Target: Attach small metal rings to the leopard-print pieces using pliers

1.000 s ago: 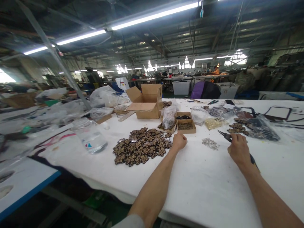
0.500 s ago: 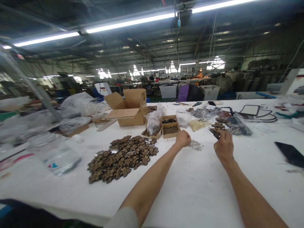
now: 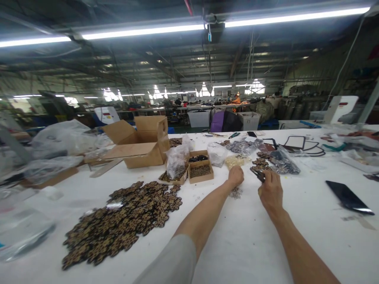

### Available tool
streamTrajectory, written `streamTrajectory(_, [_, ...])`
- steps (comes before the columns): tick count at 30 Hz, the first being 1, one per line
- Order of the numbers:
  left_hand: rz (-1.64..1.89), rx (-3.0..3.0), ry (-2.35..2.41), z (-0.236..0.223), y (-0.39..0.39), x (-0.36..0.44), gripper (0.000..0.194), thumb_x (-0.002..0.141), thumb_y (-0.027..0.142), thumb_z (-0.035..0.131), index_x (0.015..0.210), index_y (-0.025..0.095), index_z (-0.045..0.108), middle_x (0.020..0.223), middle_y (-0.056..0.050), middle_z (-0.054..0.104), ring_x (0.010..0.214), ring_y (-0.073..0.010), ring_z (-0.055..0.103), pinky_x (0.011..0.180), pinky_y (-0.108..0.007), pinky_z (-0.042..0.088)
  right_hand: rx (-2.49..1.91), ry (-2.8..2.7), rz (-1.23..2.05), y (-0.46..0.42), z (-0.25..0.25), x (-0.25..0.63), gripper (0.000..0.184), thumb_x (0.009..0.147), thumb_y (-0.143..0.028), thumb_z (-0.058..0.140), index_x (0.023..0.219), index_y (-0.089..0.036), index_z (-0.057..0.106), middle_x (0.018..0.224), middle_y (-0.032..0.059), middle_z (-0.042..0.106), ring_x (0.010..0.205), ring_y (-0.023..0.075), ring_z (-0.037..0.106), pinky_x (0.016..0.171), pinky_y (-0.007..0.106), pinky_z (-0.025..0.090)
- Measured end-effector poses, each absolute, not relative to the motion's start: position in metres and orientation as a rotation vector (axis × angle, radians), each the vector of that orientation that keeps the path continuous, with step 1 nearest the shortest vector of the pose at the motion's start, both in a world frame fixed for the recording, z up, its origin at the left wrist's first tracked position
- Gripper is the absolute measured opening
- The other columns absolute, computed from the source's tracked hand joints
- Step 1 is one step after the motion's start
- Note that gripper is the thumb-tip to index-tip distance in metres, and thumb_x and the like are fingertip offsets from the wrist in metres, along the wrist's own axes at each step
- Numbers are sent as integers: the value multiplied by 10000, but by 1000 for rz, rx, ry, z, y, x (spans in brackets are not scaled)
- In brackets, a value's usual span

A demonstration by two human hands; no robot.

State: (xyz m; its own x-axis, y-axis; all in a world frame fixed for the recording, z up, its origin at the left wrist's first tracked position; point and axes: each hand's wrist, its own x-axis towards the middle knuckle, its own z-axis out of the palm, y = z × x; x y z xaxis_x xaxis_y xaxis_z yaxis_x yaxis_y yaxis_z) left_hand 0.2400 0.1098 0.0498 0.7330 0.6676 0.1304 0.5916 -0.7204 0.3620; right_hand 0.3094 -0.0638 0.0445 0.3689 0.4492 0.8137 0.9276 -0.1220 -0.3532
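Note:
My left hand (image 3: 236, 176) is closed, fingers curled down over the far edge of a scatter of small silvery metal pieces (image 3: 236, 193). What its fingertips hold, if anything, is hidden. Just behind it lies a bag of small pale yellow pieces (image 3: 232, 161). My right hand (image 3: 271, 190) is wrapped round dark pliers (image 3: 258, 174), whose jaws point left, towards my left hand. Beyond the pliers are some leopard-patterned flower-shaped pieces (image 3: 261, 161). A large heap of similar patterned pieces (image 3: 124, 221) spreads over the table to the left.
Small cardboard boxes (image 3: 201, 177) of tiny metal parts stand left of my left hand. An open carton (image 3: 145, 150) and plastic bags (image 3: 59, 134) are farther left. A dark phone-like slab (image 3: 349, 196) lies at right on the white table (image 3: 237, 244).
The view has swung right, so the table's things sit further left. My left hand has shifted right, towards the yellow pieces. The pliers stay in my right hand.

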Motion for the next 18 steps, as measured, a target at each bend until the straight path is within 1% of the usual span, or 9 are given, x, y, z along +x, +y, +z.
streamTrajectory(4, [342, 2663, 965, 42, 122, 254, 242, 735, 76, 566, 930, 61, 708, 1042, -216, 668, 1068, -297, 595, 992, -392, 433, -1745, -1233, -666, -61, 42, 309, 544, 681, 17, 448, 1189, -177, 470, 1105, 148, 500, 1091, 330, 438, 971, 472, 406])
streamTrajectory(8, [327, 2643, 942, 43, 121, 258, 234, 639, 38, 617, 853, 87, 699, 964, -188, 679, 992, -298, 618, 897, -375, 481, -1720, -1253, -666, -61, 41, 307, 520, 681, 15, 447, 1160, -187, 479, 1083, 141, 505, 1060, 325, 443, 933, 464, 420])
streamTrajectory(10, [378, 2624, 936, 47, 117, 251, 219, 618, 32, 623, 816, 95, 690, 944, -174, 679, 959, -290, 624, 855, -361, 488, -1721, -1259, -657, -61, 43, 304, 516, 680, 13, 445, 1155, -188, 476, 1081, 138, 506, 1054, 319, 445, 920, 455, 424])
streamTrajectory(12, [467, 2591, 941, 52, 111, 236, 199, 645, 48, 609, 821, 106, 682, 929, -152, 679, 929, -266, 626, 819, -338, 486, -1737, -1257, -638, -62, 46, 299, 519, 676, 13, 444, 1155, -184, 472, 1081, 134, 506, 1057, 315, 447, 915, 448, 427])
streamTrajectory(16, [659, 2486, 963, 60, 95, 178, 174, 806, 134, 503, 882, 137, 659, 863, -75, 678, 819, -169, 619, 728, -253, 468, -1760, -1294, -567, -64, 51, 280, 545, 664, 10, 458, 1180, -164, 462, 1091, 133, 505, 1056, 311, 456, 903, 435, 429])
streamTrajectory(18, [777, 2379, 970, 62, 83, 140, 162, 827, 165, 490, 862, 132, 645, 820, -54, 670, 750, -137, 602, 673, -222, 452, -1735, -1341, -514, -65, 52, 267, 534, 668, 6, 461, 1174, -164, 466, 1086, 127, 509, 1024, 302, 472, 873, 421, 438])
